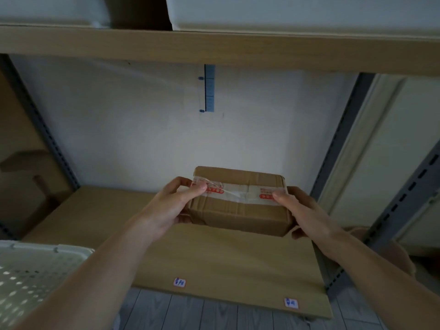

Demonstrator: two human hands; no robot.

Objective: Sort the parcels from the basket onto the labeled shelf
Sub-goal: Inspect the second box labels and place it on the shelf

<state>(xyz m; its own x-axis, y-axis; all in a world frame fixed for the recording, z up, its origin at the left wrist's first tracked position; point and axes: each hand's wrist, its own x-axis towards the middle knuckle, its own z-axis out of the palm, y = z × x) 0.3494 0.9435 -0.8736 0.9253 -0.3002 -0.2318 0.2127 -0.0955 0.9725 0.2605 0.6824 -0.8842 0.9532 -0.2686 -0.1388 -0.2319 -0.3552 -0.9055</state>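
Observation:
A brown cardboard parcel [240, 206] with clear tape and red print across its top is held over the wooden shelf board [214, 258]. My left hand [176, 201] grips its left end, thumb on the taped top. At the right end my right hand [300, 208] holds on, thumb on top and fingers underneath. The parcel sits toward the shelf's back right; I cannot tell whether it touches the board. Two small white labels, one [179, 282] near the middle and one [291, 302] to the right, are stuck along the shelf's front edge. A white perforated basket [35, 265] stands at the lower left.
Another wooden shelf [214, 47] runs overhead with white bins [297, 13] on it. Grey slotted metal uprights [340, 144] frame the bay. A white wall is behind. Brown cardboard [26, 167] stands at the far left. Grey plank floor [214, 315] shows below.

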